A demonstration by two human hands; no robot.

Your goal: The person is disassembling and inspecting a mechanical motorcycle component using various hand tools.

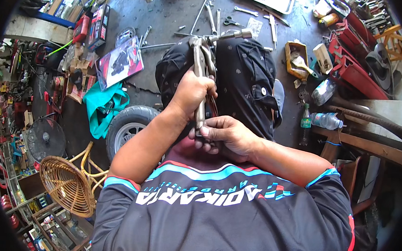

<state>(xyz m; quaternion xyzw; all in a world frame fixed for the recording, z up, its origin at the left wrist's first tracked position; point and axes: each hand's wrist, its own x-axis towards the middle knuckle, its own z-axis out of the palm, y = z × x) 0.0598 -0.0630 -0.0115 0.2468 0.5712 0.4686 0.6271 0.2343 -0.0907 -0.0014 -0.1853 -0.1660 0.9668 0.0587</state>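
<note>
Holding the long, dull-silver metal shaft [198, 60] over your black patterned trousers [247, 68]: your left hand [191, 91], fingers clamped round its middle; your right hand [229, 136], fingers pinching its near end. Probably best: brace left, work lightly right.

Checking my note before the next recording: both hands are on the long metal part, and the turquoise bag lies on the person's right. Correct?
Not quite: the turquoise bag lies on the person's left, as the head view shows. The rest stands: the left hand and right hand are both on the long metal part.
</note>
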